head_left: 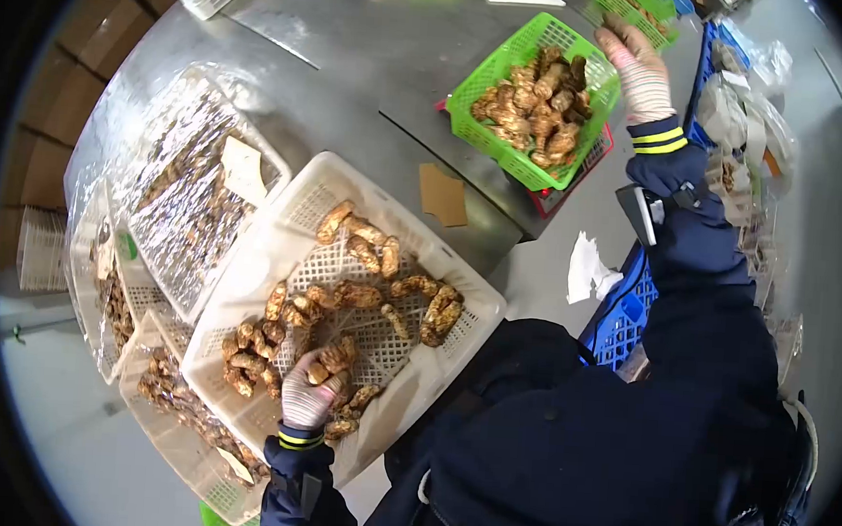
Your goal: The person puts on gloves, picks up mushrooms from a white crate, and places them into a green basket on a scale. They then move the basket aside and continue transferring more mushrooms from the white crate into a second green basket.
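My left hand [309,393], in a striped knit glove, is inside a white plastic crate [468,287]. Its fingers are closed around a few brown, cream-patched mushrooms [338,354]. More thick, stubby mushrooms [254,351] lie loose in the crate. A bright green basket [468,131] at the upper right is heaped with similar mushrooms [537,106]. Just past that basket's right rim is my right hand [637,64], gloved alike, with its fingers stretched out and nothing visible in them. The fingertips look dark with dirt.
The green basket stands on a red scale [596,158]. A cardboard piece [442,195] lies on the metal table [354,95]. Film-wrapped crates [189,191] crowd the left. Blue baskets [620,319], torn paper [591,271] and another green basket [639,11] are at the right.
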`<state>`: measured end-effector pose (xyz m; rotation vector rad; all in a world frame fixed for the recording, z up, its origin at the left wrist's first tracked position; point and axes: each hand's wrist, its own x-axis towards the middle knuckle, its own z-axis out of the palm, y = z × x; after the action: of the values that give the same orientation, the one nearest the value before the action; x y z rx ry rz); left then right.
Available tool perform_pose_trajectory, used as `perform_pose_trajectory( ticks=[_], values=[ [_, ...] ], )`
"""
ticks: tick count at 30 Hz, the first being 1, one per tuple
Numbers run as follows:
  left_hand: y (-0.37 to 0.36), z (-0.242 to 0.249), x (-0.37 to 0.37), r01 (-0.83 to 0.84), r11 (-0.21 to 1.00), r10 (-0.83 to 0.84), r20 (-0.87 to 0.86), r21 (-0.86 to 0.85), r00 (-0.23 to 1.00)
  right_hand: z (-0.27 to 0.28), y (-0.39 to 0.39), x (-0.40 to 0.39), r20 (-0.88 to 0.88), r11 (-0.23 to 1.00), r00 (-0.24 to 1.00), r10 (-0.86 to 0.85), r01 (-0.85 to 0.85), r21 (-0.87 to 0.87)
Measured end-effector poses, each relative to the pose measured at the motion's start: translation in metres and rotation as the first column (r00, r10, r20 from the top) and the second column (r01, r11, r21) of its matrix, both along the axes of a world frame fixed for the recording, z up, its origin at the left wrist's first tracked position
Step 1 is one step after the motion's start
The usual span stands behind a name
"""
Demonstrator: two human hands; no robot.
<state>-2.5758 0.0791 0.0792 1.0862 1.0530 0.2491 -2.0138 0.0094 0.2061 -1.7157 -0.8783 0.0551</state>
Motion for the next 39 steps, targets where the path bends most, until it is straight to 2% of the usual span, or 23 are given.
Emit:
perform_pose_trajectory(
  ticks=[2,4,6,8,10,11,13,14,16,17,20,22,23,24,26,27,28,30,32,33,36,37,39],
  values=[
    [0.012,0.04,0.053,0.049,0.993,-0.018,0.271,-0.109,0.962,0.016,-0.022,-0.002,-0.159,0.996,0.983,0.086,-0.088,-0.006],
    [0.016,0.06,0.119,0.159,0.981,-0.18,0.224,0.11,0.958,0.018,-0.042,-0.001,-0.224,0.989,0.964,0.145,-0.145,0.016],
    [0.028,0.047,0.2,0.276,0.957,-0.199,0.486,-0.091,0.851,0.02,-0.059,-0.001,-0.281,0.984,0.946,0.162,-0.176,-0.026],
    [0.022,0.088,0.274,0.334,0.942,-0.326,0.298,0.026,0.897,0.014,-0.072,0.002,-0.324,0.986,0.933,0.159,-0.166,0.009],
    [0.026,0.078,0.331,0.34,0.94,-0.33,0.282,0.015,0.901,0.012,-0.088,0.005,-0.386,0.981,0.906,0.175,-0.193,-0.009],
    [0.029,0.072,0.351,0.348,0.937,-0.338,0.279,0.017,0.899,0.011,-0.093,0.002,-0.433,0.992,0.895,0.106,-0.123,-0.011],
    [0.031,0.068,0.378,0.315,0.949,-0.309,0.182,-0.002,0.933,0.008,-0.108,0.002,-0.456,0.992,0.883,0.107,-0.125,-0.009],
    [0.028,0.063,0.379,0.322,0.947,-0.316,0.177,-0.003,0.932,0.006,-0.115,0.004,-0.48,0.991,0.87,0.114,-0.136,-0.012],
    [0.019,0.064,0.372,0.206,0.979,-0.189,0.386,-0.003,0.903,-0.001,-0.125,0.009,-0.49,0.992,0.866,0.101,-0.123,-0.012],
    [0.027,0.054,0.368,0.26,0.965,-0.233,0.326,-0.04,0.916,-0.006,-0.129,0.014,-0.512,0.99,0.852,0.112,-0.14,-0.016],
    [0.028,0.054,0.346,0.261,0.964,-0.233,0.309,-0.053,0.922,-0.016,-0.127,0.024,-0.499,0.981,0.853,0.153,-0.193,-0.027],
    [0.03,0.043,0.328,0.198,0.977,-0.159,0.342,-0.083,0.926,-0.019,-0.116,0.027,-0.481,0.984,0.875,0.05,-0.126,-0.126],
    [0.031,0.041,0.317,0.188,0.978,-0.146,0.353,-0.088,0.924,-0.018,-0.107,0.03,-0.553,0.977,0.833,0.032,-0.142,-0.157],
    [0.033,0.04,0.306,0.178,0.98,-0.133,0.365,-0.092,0.922,-0.025,-0.1,0.04,-0.515,0.959,0.855,0.061,-0.194,-0.208],
    [0.029,0.044,0.285,0.125,0.986,-0.074,0.378,-0.112,0.923,-0.038,-0.073,0.042,-0.25,0.9,0.967,0.05,-0.152,-0.408],
    [0.03,0.041,0.275,0.155,0.978,-0.074,0.462,-0.14,0.884,-0.045,-0.06,0.048,-0.14,0.83,0.984,0.11,-0.169,-0.532],
    [0.03,0.041,0.263,0.159,0.976,-0.074,0.457,-0.15,0.886,-0.051,-0.048,0.052,0.018,0.713,0.99,0.138,-0.087,-0.696],
    [0.027,0.036,0.248,0.178,0.96,-0.062,0.459,-0.214,0.887,-0.063,-0.02,0.059,0.226,0.536,0.9,0.373,-0.009,-0.844],
    [0.019,0.038,0.23,0.13,0.966,-0.039,0.369,-0.223,0.929,-0.08,0.006,0.062,0.288,0.39,0.797,0.531,0.072,-0.918],
    [0.017,0.039,0.221,0.128,0.965,-0.035,0.371,-0.229,0.928,-0.081,0.011,0.06,0.249,0.41,0.86,0.445,0.051,-0.91],
    [0.003,0.048,0.193,0.042,0.971,0.04,0.334,-0.236,0.942,-0.074,0.013,0.07,0.156,0.396,0.888,0.433,-0.032,-0.918],
    [0.002,0.047,0.183,0.015,0.97,0.064,0.314,-0.242,0.947,-0.077,0.003,0.072,0.232,0.503,0.863,0.45,-0.03,-0.864],
    [0.0,0.036,0.16,-0.052,0.947,0.154,0.306,-0.316,0.939,-0.074,-0.006,0.078,0.145,0.547,0.921,0.361,-0.083,-0.833]
  ],
)
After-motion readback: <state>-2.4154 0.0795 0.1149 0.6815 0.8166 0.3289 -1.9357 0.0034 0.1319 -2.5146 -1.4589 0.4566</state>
